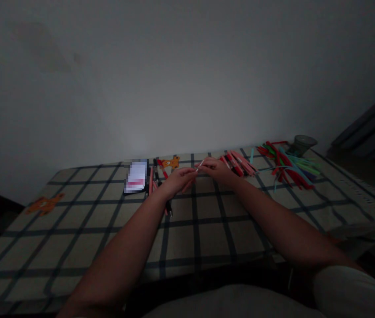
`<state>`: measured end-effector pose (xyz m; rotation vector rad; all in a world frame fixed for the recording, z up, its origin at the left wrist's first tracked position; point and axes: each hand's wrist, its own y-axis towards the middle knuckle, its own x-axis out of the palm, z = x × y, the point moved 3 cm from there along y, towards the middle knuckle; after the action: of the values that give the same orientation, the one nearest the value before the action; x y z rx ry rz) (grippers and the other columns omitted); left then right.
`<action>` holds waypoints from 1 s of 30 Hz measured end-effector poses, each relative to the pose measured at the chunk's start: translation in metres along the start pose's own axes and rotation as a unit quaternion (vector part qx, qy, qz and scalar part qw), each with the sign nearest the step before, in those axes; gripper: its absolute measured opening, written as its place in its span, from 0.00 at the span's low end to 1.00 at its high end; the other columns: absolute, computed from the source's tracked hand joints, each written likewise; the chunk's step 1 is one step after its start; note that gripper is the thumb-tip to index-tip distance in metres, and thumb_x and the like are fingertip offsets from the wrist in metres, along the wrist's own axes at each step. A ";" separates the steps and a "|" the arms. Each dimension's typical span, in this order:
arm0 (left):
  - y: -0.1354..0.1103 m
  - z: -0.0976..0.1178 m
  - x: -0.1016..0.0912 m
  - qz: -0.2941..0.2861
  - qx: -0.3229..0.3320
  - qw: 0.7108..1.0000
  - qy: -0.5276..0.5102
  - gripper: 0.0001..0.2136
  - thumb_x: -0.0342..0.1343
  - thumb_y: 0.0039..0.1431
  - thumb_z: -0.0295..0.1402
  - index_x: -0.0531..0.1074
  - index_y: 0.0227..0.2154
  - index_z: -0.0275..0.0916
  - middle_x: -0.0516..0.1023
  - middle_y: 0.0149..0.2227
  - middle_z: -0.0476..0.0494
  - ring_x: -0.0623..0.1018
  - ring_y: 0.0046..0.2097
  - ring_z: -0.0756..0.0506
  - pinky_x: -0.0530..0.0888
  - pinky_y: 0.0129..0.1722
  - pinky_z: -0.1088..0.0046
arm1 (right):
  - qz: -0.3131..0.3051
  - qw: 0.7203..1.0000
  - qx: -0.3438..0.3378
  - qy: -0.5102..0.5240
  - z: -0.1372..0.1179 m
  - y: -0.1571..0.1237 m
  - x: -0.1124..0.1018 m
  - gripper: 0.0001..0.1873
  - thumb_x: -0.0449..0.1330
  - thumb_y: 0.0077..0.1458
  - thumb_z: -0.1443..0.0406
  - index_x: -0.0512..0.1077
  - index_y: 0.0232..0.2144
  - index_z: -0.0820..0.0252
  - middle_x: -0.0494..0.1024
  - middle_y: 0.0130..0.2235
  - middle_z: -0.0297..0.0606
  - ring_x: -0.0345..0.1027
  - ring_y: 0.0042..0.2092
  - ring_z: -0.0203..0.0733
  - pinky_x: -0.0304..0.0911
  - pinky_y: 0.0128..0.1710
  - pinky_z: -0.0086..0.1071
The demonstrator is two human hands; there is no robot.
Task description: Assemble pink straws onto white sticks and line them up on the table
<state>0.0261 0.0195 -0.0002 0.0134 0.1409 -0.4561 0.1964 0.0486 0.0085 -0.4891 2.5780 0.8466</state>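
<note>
Above the far middle of the table, my left hand and my right hand meet fingertip to fingertip. Between them is a thin, whitish stick-like piece, pinched by the fingers of both hands. It is too small and dark to tell its exact kind. Just left of my left hand lie slim pink, red and black pieces that look like pens, partly hidden by the hand and wrist. Beyond my right hand rests a bundle of pink, red and black slim pieces.
A phone with a lit, blurred screen lies at the left. At the far right, a pile of red, green, blue and purple strips spreads beside a dark glass-like cup. A checked cloth covers the table, which meets a plain wall.
</note>
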 end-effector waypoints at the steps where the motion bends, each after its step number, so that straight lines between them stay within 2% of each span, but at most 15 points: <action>1: -0.001 0.001 0.001 -0.011 0.000 1.000 0.013 0.16 0.56 0.56 0.46 0.72 0.33 0.35 0.66 0.18 0.55 0.60 0.16 0.56 0.54 0.18 0.78 | 0.013 1.000 0.013 0.022 0.000 0.000 0.000 0.14 0.58 0.54 0.55 0.75 0.27 0.58 0.74 0.32 0.37 0.66 0.38 0.39 0.63 0.42 0.36; 5: -0.002 0.000 0.002 -0.016 -0.002 0.999 0.031 0.16 0.55 0.56 0.46 0.71 0.32 0.35 0.65 0.17 0.55 0.58 0.15 0.56 0.53 0.17 0.78 | 0.123 0.974 0.105 0.162 0.009 0.000 -0.007 0.15 0.60 0.51 0.52 0.71 0.26 0.58 0.68 0.28 0.32 0.64 0.32 0.36 0.67 0.35 0.33; 7: -0.002 -0.003 0.002 -0.015 -0.007 0.999 0.035 0.16 0.55 0.57 0.46 0.72 0.31 0.35 0.66 0.18 0.55 0.58 0.15 0.56 0.53 0.17 0.78 | 0.135 0.961 0.130 0.201 0.013 0.001 -0.008 0.16 0.62 0.49 0.51 0.69 0.25 0.58 0.66 0.27 0.31 0.63 0.31 0.34 0.69 0.33 0.32; 9: -0.001 -0.005 0.001 -0.014 -0.009 0.999 0.035 0.15 0.55 0.57 0.45 0.72 0.30 0.35 0.69 0.20 0.53 0.60 0.16 0.56 0.54 0.17 0.78 | 0.134 0.959 0.136 0.211 0.014 0.002 -0.009 0.18 0.63 0.47 0.51 0.67 0.23 0.58 0.66 0.26 0.31 0.63 0.30 0.34 0.69 0.33 0.31; 11: 0.001 -0.007 -0.001 -0.005 -0.010 0.999 0.032 0.15 0.56 0.56 0.44 0.73 0.31 0.35 0.70 0.22 0.51 0.63 0.18 0.56 0.56 0.18 0.79 | 0.165 0.955 0.129 0.211 0.014 0.002 -0.012 0.19 0.62 0.49 0.49 0.65 0.24 0.58 0.67 0.25 0.31 0.64 0.30 0.34 0.68 0.31 0.30; 13: 0.002 -0.008 -0.004 0.030 -0.008 0.999 0.025 0.15 0.58 0.55 0.44 0.74 0.33 0.34 0.71 0.23 0.50 0.65 0.20 0.55 0.58 0.19 0.79 | 0.215 0.950 0.119 0.190 0.014 0.002 -0.019 0.20 0.58 0.52 0.48 0.63 0.25 0.57 0.69 0.25 0.30 0.65 0.29 0.33 0.66 0.30 0.28; 15: 0.004 -0.009 -0.009 0.076 -0.008 0.997 0.010 0.16 0.58 0.54 0.45 0.75 0.35 0.35 0.70 0.23 0.51 0.66 0.21 0.54 0.58 0.18 0.79 | 0.234 0.954 0.125 0.142 0.014 0.001 -0.024 0.19 0.57 0.53 0.48 0.63 0.27 0.57 0.69 0.23 0.29 0.64 0.26 0.33 0.63 0.27 0.27; 17: 0.005 -0.011 -0.012 0.111 -0.010 0.994 -0.011 0.17 0.58 0.54 0.46 0.74 0.36 0.36 0.68 0.22 0.52 0.65 0.20 0.54 0.56 0.17 0.80 | 0.191 0.967 0.156 0.068 0.015 0.000 -0.025 0.18 0.57 0.53 0.49 0.64 0.28 0.57 0.69 0.21 0.29 0.63 0.24 0.34 0.60 0.25 0.26; 20: 0.006 -0.012 -0.013 0.121 -0.014 0.992 -0.028 0.18 0.58 0.53 0.47 0.74 0.36 0.36 0.67 0.21 0.52 0.64 0.18 0.55 0.55 0.15 0.80 | 0.065 0.976 0.196 -0.063 0.016 -0.003 -0.018 0.17 0.58 0.54 0.52 0.68 0.28 0.60 0.71 0.22 0.32 0.65 0.25 0.35 0.58 0.26 0.27; 23: 0.006 -0.012 -0.011 0.103 -0.014 0.994 -0.024 0.17 0.57 0.54 0.48 0.73 0.34 0.36 0.66 0.21 0.53 0.63 0.17 0.55 0.54 0.15 0.80 | -0.024 0.966 0.170 -0.195 0.016 -0.006 -0.011 0.16 0.59 0.54 0.53 0.74 0.32 0.61 0.77 0.29 0.38 0.68 0.31 0.38 0.59 0.31 0.29; 27: 0.007 -0.015 -0.012 0.100 -0.001 0.995 -0.011 0.18 0.56 0.55 0.49 0.73 0.35 0.37 0.66 0.20 0.53 0.63 0.18 0.55 0.54 0.15 0.80 | -0.034 0.944 0.155 -0.290 0.015 -0.007 -0.012 0.20 0.56 0.57 0.51 0.75 0.43 0.58 0.80 0.38 0.40 0.71 0.38 0.40 0.58 0.34 0.29; 30: 0.008 -0.017 -0.014 0.105 0.003 0.994 -0.008 0.19 0.56 0.54 0.49 0.74 0.36 0.37 0.66 0.21 0.53 0.63 0.18 0.55 0.54 0.15 0.80 | -0.072 0.922 0.160 -0.346 0.012 -0.008 -0.014 0.22 0.54 0.58 0.49 0.75 0.40 0.59 0.80 0.36 0.40 0.70 0.35 0.39 0.55 0.29 0.28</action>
<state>0.0152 0.0329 -0.0149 0.0300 0.1212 -0.2472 0.2148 0.0523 0.0022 -0.2189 1.9366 0.4198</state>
